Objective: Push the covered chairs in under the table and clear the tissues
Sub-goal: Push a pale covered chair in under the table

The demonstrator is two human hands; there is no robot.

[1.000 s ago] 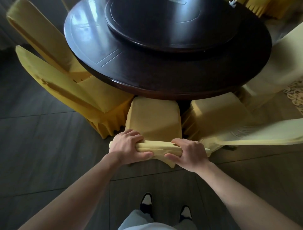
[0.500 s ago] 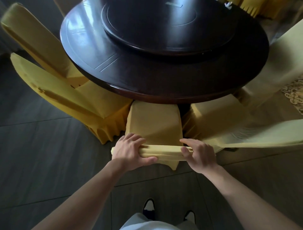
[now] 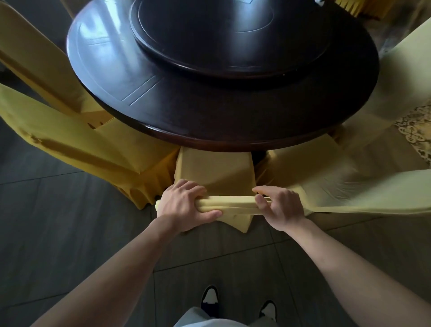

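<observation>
A yellow-covered chair [image 3: 214, 172] stands right in front of me, its seat partly under the dark round table [image 3: 233, 121]. My left hand [image 3: 184, 205] grips the left end of the chair's top rail, fingers over it and thumb beneath. My right hand [image 3: 279, 207] holds the rail's right end, thumb on the near side. A small white tissue [image 3: 317, 1] lies at the table's far edge, cut off by the frame.
A round turntable [image 3: 228, 37] sits on the table. Two yellow-covered chairs [image 3: 70, 144] crowd the left; paler covered chairs [image 3: 349, 182] stand close on the right. A patterned carpet [image 3: 417, 135] lies far right. Dark floor tiles and my shoes [image 3: 210, 297] are below.
The chair has slid further under the table with both hands on its rail. My right hand's grip has loosened from a full wrap to fingers over the rail.
</observation>
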